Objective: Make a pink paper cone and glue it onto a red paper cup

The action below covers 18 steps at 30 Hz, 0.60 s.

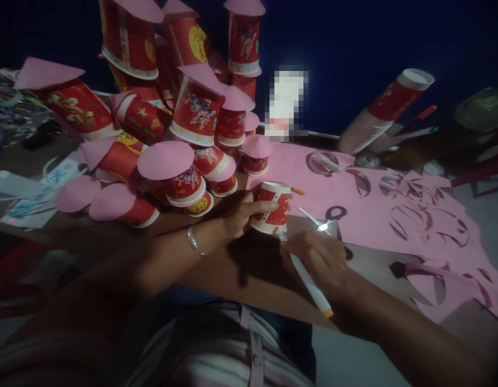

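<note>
My left hand [243, 215] wraps round a red paper cup [270, 207] with white rims, held tilted above the table. In my right hand [315, 252] is a white marker pen [309, 285] with an orange end. Its tip is close to the cup's lower rim; whether it touches is unclear. Just beyond the right hand lie scissors [324, 227] with black handles, blades spread, partly on pink paper [313, 199]. A small orange piece [298, 191] shows behind the cup.
At the left and back, several red cups with pink paper cones [165, 161] are piled high. Cut pink paper [426, 215] spreads over the right side. A stack of cups [388, 107] leans at the back right. A power strip [23, 196] with cables lies at the left.
</note>
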Tool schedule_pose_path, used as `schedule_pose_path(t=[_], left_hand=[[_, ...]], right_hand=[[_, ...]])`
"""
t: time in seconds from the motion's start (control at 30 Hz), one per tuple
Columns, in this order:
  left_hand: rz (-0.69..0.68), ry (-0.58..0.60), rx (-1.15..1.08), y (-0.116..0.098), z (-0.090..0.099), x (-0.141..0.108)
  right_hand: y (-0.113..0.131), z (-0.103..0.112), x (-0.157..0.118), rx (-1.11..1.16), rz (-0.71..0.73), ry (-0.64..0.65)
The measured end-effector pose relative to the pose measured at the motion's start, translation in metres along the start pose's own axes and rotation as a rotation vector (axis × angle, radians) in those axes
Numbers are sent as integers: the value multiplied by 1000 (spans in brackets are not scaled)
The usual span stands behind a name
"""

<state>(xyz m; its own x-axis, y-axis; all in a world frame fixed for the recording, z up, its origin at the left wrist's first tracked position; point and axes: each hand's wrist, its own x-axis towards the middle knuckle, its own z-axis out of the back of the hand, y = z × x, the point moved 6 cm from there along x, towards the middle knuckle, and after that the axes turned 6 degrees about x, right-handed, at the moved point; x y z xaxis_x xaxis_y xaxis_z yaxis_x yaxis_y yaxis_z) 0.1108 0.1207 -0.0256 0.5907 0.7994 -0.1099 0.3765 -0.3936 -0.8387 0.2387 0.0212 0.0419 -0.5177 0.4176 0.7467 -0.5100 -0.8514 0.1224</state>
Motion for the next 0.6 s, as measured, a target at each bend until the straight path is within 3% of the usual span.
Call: schedule_pose_path(t=[0.37,0.6], left_hand=[[-63,21,-26,3,7,2],[-123,48,-66,-5,-1,3]], right_hand=[[3,3,-1,64,99,-2],[-1,-2,-5,58,97,17]])
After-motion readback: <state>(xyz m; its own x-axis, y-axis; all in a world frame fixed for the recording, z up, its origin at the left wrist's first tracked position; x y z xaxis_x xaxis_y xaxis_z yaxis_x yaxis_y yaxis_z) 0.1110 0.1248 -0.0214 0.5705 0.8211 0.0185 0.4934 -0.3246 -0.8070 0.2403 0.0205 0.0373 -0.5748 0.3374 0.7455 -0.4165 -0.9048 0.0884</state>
